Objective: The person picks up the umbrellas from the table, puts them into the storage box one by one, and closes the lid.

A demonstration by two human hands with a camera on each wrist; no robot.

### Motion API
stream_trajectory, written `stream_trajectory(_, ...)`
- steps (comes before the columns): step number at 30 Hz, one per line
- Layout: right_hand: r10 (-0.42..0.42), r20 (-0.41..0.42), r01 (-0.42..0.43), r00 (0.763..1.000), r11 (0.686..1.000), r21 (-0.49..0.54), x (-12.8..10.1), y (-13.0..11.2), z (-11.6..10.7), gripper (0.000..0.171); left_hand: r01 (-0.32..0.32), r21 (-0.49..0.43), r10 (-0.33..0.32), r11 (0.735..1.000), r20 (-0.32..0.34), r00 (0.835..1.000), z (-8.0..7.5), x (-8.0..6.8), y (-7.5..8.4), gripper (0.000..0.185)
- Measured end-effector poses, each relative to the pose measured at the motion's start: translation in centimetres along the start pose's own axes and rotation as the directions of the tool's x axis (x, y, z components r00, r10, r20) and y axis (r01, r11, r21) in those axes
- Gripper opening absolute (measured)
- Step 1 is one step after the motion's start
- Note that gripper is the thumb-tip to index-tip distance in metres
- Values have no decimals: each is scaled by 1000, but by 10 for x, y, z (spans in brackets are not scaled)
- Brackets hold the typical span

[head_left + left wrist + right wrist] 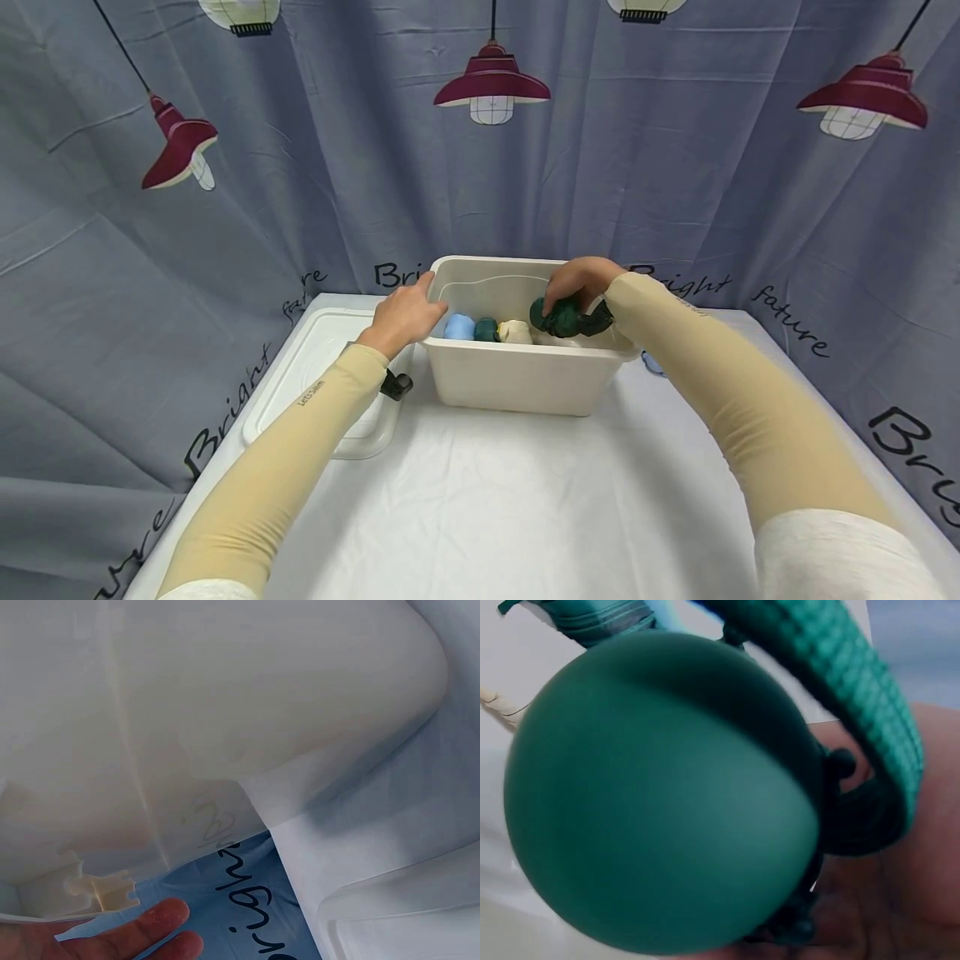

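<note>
A white storage box (517, 379) stands on the table, tall-sided and without its lid. My left hand (405, 321) rests at its left rim; in the left wrist view its fingertips (161, 919) extend straight beside the rim's bracket. Over the right part of the box, my right hand (585, 279) grips a dark green folding umbrella (566, 318). Close up, the right wrist view has the umbrella's round end (660, 802), its braided strap (855, 682) and small rib tips. Lower in the box sit a light blue bundle (459, 327), another dark green one (486, 330) and a cream one (515, 332).
To the left of the box lies its white lid (352, 433), flat and partly beneath my left forearm. Behind the box's right end a bit of something blue (652, 364) peeks out. A grey-blue curtain (360, 183) with printed lamps surrounds the white table (525, 500).
</note>
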State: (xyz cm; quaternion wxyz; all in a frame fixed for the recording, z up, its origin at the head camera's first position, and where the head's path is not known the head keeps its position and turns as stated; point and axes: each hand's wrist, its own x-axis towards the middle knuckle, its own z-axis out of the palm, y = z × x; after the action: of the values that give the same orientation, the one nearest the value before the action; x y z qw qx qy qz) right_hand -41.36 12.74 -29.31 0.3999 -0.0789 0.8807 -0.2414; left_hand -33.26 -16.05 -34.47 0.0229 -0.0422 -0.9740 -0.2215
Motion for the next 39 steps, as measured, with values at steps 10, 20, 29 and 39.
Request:
stream_trajectory(10,58,-78,-70,995,985,-158,17,-4,12,31,-6,10,6,1000,6,1000,1,0,2,73)
stream_trajectory(20,67,-76,-85,995,956,-279,28,-2,21,31,-8,11,8,1000,6,1000,2,0,3,72)
stream_trajectory(29,63,-10,-63,998,950,-305,33,4,23,17,-6,17,6,1000,-1,1000,1,-1,3,72)
stream_trajectory(39,34,144,-7,989,982,-190,38,10,22,39,-2,8,2,1000,6,1000,0,-2,1,72)
